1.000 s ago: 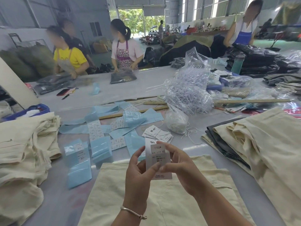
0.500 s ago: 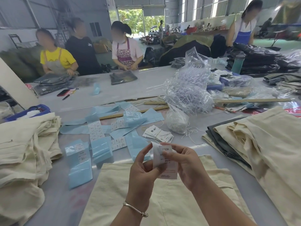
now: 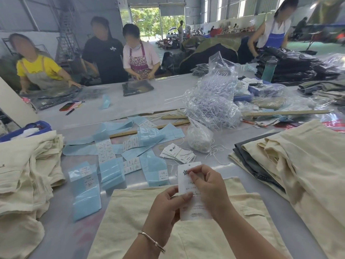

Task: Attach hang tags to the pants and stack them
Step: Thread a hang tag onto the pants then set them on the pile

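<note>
1. Hang tag: a white printed card with a small hole near its top edge, held upright low in the centre of the frame, just above cream pants spread flat on the grey table.
2. More cream pants lie heaped at the left edge and stacked at the right; blue label sheets and a loose pile of tags sit mid-table, with a bag of white strings just beyond.
3. Across the table, upper left, three workers in aprons handle dark folded clothes; a big open doorway shows trees behind them.
4. Left hand: fingers curled, thumb pinching the card's left edge.
5. Right hand: fingers bent over the card's face, thumb and forefinger pinching near the top.
</note>
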`<action>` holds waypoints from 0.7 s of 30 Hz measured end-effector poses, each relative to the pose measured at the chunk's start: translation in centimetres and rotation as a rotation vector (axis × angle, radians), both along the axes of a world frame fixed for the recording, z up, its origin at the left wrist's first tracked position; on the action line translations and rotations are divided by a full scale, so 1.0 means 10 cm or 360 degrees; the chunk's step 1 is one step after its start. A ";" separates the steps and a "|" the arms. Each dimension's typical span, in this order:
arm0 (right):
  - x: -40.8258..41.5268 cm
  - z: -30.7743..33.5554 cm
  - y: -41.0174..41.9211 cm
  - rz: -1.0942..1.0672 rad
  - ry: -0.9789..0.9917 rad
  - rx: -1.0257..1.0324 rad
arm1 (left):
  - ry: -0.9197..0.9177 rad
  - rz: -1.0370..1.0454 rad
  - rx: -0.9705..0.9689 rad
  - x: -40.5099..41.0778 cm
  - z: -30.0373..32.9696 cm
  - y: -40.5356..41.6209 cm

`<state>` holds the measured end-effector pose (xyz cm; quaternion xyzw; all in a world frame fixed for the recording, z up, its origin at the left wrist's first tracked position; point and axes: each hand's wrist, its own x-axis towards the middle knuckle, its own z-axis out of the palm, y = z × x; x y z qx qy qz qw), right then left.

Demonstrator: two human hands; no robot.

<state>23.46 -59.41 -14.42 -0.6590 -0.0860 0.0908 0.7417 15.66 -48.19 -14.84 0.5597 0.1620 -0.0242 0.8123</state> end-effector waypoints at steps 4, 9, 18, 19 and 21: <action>0.00 -0.07 0.04 0.0045 -0.0211 -0.0249 | 0.0076 0.0045 -0.0036 0.13 -0.01 -0.01; 0.10 -0.09 0.03 0.0199 0.0292 0.0159 | 0.0084 0.0075 -0.0228 0.24 -0.11 -0.02; 0.47 -0.43 0.04 0.0427 0.0650 0.0049 | 0.0357 0.0204 -0.0348 0.46 -0.41 0.07; 0.56 -0.48 0.03 0.0435 0.0577 -0.0107 | 0.0382 0.0235 -0.0376 0.48 -0.46 0.09; 0.78 -0.62 0.02 0.0327 0.0464 -0.0377 | 0.0434 0.0343 -0.0399 0.53 -0.58 0.18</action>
